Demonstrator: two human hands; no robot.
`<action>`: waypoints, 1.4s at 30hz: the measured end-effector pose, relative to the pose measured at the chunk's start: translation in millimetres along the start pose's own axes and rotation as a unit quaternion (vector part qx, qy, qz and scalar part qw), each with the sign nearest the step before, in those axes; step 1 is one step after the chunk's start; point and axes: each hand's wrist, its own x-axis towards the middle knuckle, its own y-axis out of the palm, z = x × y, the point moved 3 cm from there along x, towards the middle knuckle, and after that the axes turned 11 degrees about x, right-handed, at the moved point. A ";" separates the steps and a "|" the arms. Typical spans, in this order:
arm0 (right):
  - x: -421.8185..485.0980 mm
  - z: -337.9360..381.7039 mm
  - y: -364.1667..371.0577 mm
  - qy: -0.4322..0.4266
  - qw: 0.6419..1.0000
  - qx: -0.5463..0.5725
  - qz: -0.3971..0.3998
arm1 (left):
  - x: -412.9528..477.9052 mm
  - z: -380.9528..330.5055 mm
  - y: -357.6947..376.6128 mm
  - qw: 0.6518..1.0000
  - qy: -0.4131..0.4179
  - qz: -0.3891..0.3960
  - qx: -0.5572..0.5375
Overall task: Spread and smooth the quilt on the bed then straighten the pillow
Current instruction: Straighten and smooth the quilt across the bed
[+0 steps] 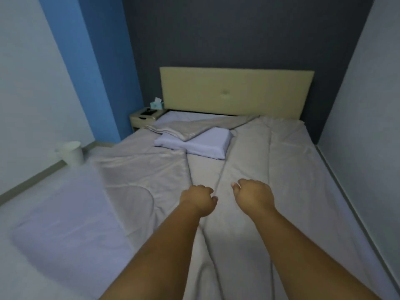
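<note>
Quilt (270, 169), grey and creased, covers the bed under and ahead of our hands, a long fold running between them. Beyond them the pillow (201, 144) lies askew, one quilt corner draped over it. Our left hand (200, 199) and right hand (254, 195) sit near each other, fingers curled narrow; whether they pinch cloth we cannot tell.

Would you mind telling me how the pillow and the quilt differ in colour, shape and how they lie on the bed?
The pillow is pale lavender-white; the quilt is grey-beige. The pillow is a compact block lying askew near the headboard; the quilt is a broad sheet spread over most of the bed. The pillow looks smooth, while the quilt shows long creases and a folded-back corner that lies over part of the pillow. Both rest on the bed.
</note>
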 end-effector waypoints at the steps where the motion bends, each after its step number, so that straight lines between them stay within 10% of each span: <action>1: 9.3 28.4 1.9 -0.003 1.000 -0.002 0.013 | -0.1 29.0 -10.4 1.000 -0.006 0.005 0.001; 27: 278.5 498.3 174.5 -0.125 0.987 -0.038 0.094 | 164.0 514.4 -98.6 0.989 -0.084 0.046 0.112; 42: 470.8 516.8 348.0 0.040 0.994 -0.003 -0.107 | 453.9 628.2 -6.2 0.984 0.138 -0.031 0.111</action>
